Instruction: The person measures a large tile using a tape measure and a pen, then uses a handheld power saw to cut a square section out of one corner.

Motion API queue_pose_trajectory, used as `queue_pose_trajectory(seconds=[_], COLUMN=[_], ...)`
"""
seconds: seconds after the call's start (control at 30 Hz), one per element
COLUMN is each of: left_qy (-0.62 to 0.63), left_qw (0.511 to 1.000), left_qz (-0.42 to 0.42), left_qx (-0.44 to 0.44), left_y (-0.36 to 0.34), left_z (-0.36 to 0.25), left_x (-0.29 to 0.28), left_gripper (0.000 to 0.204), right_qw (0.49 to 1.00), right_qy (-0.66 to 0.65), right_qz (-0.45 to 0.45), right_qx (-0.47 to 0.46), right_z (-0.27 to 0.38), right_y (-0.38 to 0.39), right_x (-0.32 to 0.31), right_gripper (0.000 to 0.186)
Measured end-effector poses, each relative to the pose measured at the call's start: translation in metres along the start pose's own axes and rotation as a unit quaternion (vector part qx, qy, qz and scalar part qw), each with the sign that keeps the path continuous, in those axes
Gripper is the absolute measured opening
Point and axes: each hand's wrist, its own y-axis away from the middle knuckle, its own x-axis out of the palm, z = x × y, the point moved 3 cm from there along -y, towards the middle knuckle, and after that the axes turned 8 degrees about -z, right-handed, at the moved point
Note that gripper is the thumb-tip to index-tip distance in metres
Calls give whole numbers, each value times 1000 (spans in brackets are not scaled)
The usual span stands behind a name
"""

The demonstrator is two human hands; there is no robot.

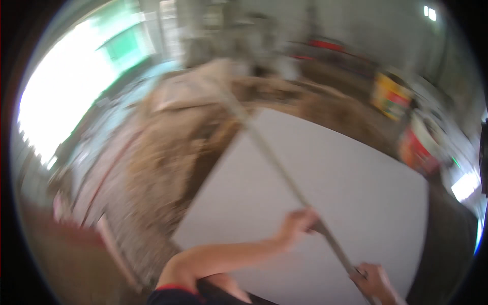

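Note:
A long, thin, straight bar [277, 165] slants from the far left down to the near right, over a large pale flat board [366, 188]. My left hand [297, 223] is closed at the bar's near half, its fingertips against the bar and a dark bit beside them. Closer to me, at the lower right, my right hand [376, 282] grips the bar's near end, where a small dark spot shows by the thumb. Motion blur hides the finger details. Whether the bar touches the board along its length I cannot tell.
Brown sand or soil [162, 162] heaps up left of and behind the board, with a pale sack [195, 84] on it. A yellow and red bucket [390, 96] and a white and red bucket [419, 145] stand at the right. A reddish-brown panel [66, 254] is at the lower left.

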Motion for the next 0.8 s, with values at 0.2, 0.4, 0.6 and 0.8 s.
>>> queue_pose_trajectory(seconds=[0.2,0.4,0.6,0.8], left_qy=[17,-27,-104,-338], left_qw=[995,994,915,791], left_qz=[-44,-21,362,436], left_qx=[87,101,144,264], left_y=[-1,-14,-13,29], left_z=[-37,-32,-79,-52], left_x=[-19,28,145,207], left_gripper=[33,32,34,31], right_qw=[997,988,947,811], right_qy=[-78,-132,-229,-333], right_qz=[3,-44,-186,-418], right_qx=[20,64,131,237], right_z=[-50,-86,-114,-144], right_y=[23,107,130,102], right_x=[9,31,67,6], right_gripper=[27,27,19,21])
